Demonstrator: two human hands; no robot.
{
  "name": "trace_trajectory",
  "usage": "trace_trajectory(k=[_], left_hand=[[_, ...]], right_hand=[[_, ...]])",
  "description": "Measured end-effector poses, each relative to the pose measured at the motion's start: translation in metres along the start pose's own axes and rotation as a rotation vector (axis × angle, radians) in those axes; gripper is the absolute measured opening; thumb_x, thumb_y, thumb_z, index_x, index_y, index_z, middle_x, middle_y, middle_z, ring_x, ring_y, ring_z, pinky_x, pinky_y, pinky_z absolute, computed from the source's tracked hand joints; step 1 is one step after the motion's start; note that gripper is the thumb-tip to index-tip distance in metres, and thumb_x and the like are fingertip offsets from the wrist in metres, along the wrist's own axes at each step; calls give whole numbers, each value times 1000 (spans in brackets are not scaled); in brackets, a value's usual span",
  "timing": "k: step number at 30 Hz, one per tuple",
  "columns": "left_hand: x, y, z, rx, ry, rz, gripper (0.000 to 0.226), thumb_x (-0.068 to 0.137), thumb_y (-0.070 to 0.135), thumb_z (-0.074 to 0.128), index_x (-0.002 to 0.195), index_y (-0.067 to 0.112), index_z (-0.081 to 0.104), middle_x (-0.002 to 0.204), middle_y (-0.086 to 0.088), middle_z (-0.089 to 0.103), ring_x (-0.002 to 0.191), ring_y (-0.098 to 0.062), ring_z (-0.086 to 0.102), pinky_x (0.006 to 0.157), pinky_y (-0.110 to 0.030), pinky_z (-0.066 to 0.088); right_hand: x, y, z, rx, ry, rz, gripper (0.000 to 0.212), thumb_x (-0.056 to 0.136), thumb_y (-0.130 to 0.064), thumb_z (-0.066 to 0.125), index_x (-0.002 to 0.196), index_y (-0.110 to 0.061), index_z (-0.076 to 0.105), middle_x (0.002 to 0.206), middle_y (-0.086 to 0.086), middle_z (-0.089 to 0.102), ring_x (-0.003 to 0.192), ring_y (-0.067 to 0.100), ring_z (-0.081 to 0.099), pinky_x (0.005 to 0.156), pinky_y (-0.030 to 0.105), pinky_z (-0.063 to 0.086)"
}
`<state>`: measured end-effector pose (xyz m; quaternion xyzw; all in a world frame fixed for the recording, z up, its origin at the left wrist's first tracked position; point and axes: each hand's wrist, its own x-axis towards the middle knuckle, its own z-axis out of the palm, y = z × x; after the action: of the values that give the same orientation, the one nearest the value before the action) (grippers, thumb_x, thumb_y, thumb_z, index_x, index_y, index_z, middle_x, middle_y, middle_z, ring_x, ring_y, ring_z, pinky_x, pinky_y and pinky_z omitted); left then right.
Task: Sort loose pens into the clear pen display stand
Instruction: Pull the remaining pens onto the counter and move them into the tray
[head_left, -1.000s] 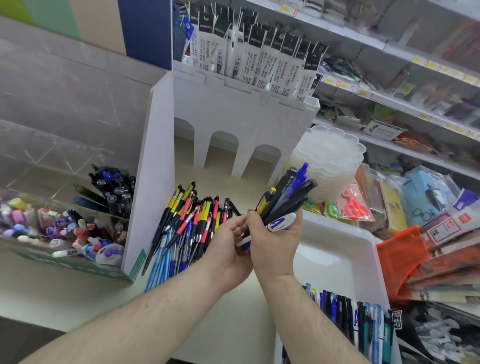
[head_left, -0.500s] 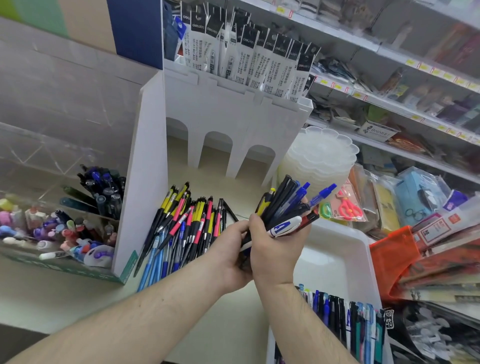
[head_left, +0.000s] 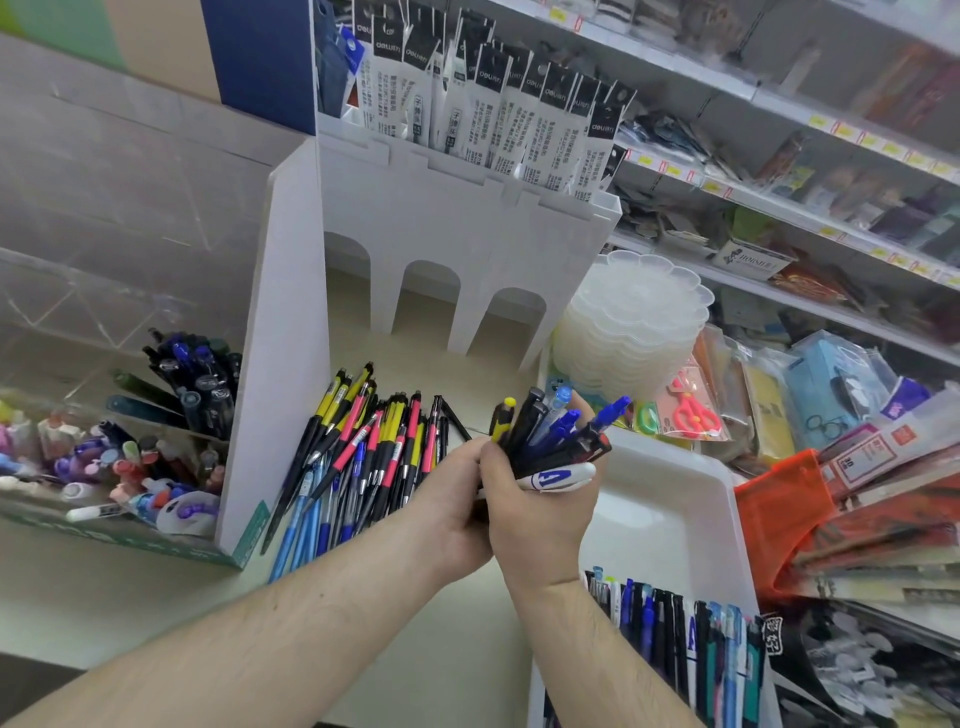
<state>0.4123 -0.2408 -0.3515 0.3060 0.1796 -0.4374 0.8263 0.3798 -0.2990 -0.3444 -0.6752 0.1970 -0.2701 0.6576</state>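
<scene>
Along the far right, store shelves (head_left: 779, 98) carry blurred packaged goods. Against the back of the beige table (head_left: 104, 587) stands a white display stand (head_left: 457, 228) with three arched openings; its top slots hold packaged refills (head_left: 498, 109). At its near foot lies a pile of loose pens (head_left: 358, 457), black with yellow or pink grips over blue ones. Left of the stand's side panel, a clear pen display stand (head_left: 78, 332) holds dark pens upright in a far compartment and small colourful items nearer. To the right, a white tray (head_left: 670, 499) has a row of pens (head_left: 675, 634) lying across its near end, and a stack of clear flower-shaped palettes (head_left: 634, 322) sits behind it.

Both hands meet at centre over the table. The right hand (head_left: 540, 525) has its fingers wrapped round a bundle of pens (head_left: 550, 436), tips fanning up and right, a white marker with a blue letter (head_left: 561, 478) lowest. The left hand (head_left: 462, 499) curls round the bundle's lower end, touching the right. Compared with half a second ago, the grip is unchanged, and the fan has shifted slightly: the blue-capped pens stand more apart at the right.
</scene>
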Motion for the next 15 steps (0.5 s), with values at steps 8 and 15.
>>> trace_trajectory(k=[8,15], left_hand=[[5,0,-8,57,19,102,25,93,13,50,78,8,70,71,-7,68,66,-17,68,64,-23,55],[6,-9,-3,10,83,113,15,92,16,55,98,11,68,88,-9,73,75,-20,71,63,-23,56]], right_hand=[[-6,13,-3,-44,-80,24,43,60,-24,77,97,-5,67,83,0,74,81,11,73,73,26,57],[-6,14,-2,77,-27,194,45,71,9,81,96,-25,66,88,-19,75,88,0,71,88,27,55]])
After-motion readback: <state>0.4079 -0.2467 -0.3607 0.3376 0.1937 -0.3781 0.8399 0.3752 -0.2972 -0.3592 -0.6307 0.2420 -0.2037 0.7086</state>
